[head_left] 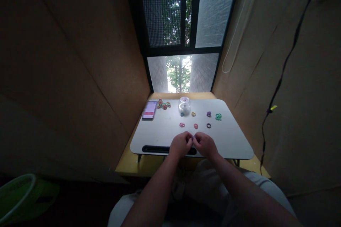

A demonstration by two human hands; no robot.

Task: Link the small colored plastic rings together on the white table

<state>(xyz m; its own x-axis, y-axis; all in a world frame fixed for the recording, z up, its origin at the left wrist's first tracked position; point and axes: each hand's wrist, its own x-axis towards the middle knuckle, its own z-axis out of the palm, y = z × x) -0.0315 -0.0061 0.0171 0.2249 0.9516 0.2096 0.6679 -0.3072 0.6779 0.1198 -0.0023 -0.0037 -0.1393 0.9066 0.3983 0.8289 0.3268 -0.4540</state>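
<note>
My left hand (181,144) and my right hand (205,144) meet fingertip to fingertip above the front of a white folding table (160,134). Both are closed in a pinch, with a tiny purplish bit between them, too small to name. Beyond them lie small coloured bands like hair ties: a pink one (182,125), a red one (195,126) and a black one (209,126). Farther back are a blue one (182,114), a yellow one (193,114), a purple one (209,114) and a green bunch (218,117).
A clear lidded jar (184,106) stands at the back of the table. To its left lie a heap of mixed bands (163,105) and a phone (150,110). A black slot (156,149) runs along the front edge. Walls flank both sides; a cable (282,71) hangs right.
</note>
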